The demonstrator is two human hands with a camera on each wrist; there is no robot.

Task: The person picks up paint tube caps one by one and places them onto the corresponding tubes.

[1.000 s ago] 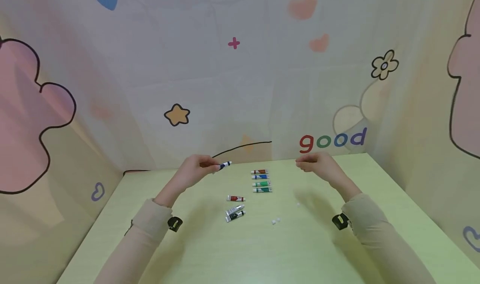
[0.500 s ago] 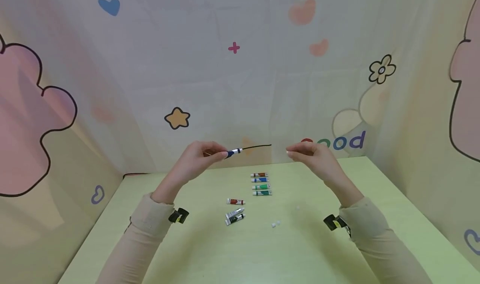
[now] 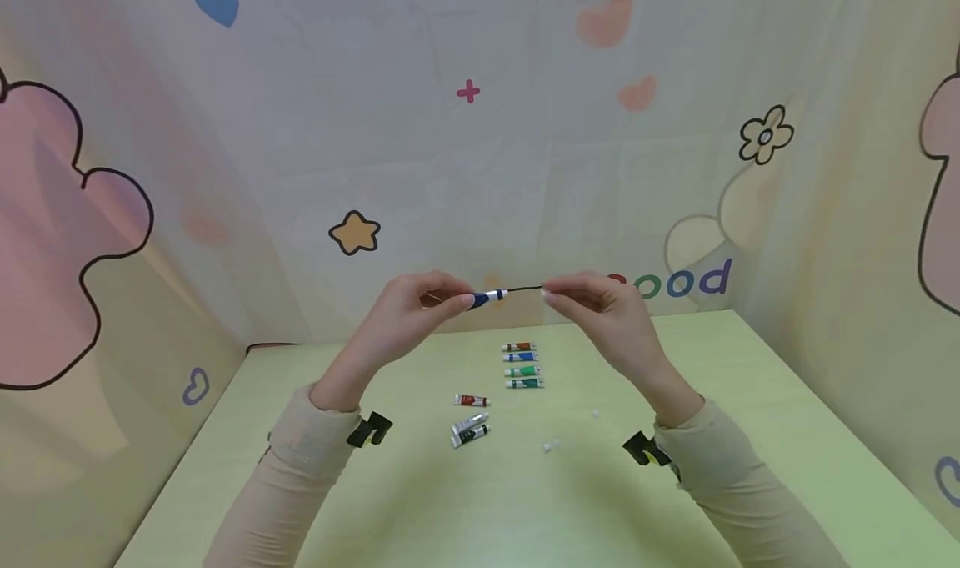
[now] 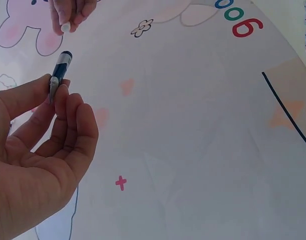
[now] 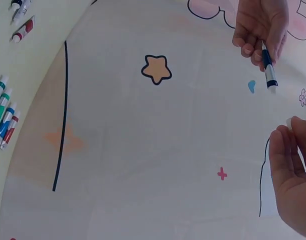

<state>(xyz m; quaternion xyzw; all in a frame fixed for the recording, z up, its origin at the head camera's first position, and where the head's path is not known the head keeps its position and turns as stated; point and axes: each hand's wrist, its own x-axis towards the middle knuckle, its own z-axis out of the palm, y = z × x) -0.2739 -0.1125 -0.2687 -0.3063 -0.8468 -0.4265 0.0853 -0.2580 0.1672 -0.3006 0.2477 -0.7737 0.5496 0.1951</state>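
Observation:
A small dark blue paint tube [image 3: 489, 298] is pinched between the thumb and fingers of my left hand [image 3: 401, 318], raised above the table, its neck end pointing right. My right hand [image 3: 611, 318] pinches a tiny white cap [image 4: 66, 27] between thumb and fingertip, a short gap from the tube's neck. In the right wrist view the tube [image 5: 269, 70] and the cap [image 5: 289, 123] are seen apart. Below the hands, brown [image 3: 519, 347], blue [image 3: 521, 357], green [image 3: 522, 371] and dark green [image 3: 524, 383] tubes lie in a row.
Nearer on the table [image 3: 405, 501] lie a red tube [image 3: 472, 400], a silver tube [image 3: 469, 423] and a black-labelled tube [image 3: 471, 436]. Loose small white caps [image 3: 547, 447] are to their right, with another white piece [image 3: 596, 413] farther right. A printed cloth [image 3: 480, 159] stands behind.
Both hands have risen and come toward each other, the left moving right with the blue tube, the right moving left with the cap. The tubes on the table have stayed put.

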